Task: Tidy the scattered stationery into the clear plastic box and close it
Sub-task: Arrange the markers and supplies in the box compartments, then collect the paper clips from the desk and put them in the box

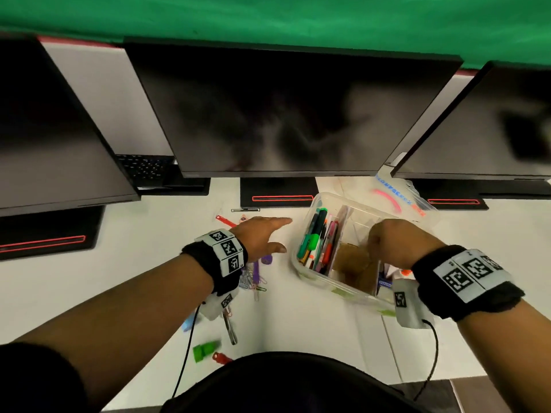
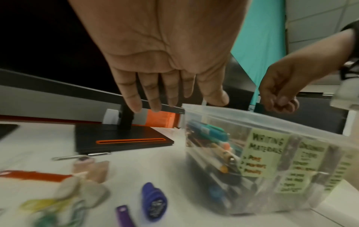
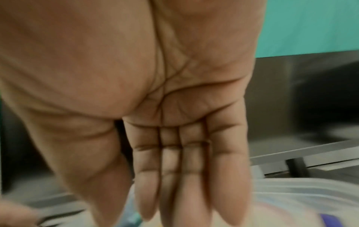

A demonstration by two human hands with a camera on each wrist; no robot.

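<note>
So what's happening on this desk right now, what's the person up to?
A person is sorting loose stationery into a clear plastic box that stands open on the white desk. Pens and markers already fill one compartment. The right hand hangs over the box, apparently holding nothing. The left hand, fingers straight, reaches over the clutter left of the box, where paper clips, a purple item and a green piece still lie.

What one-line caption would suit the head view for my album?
Left hand reaches flat over scattered stationery while right hand hovers above the open clear plastic box of pens.
</note>
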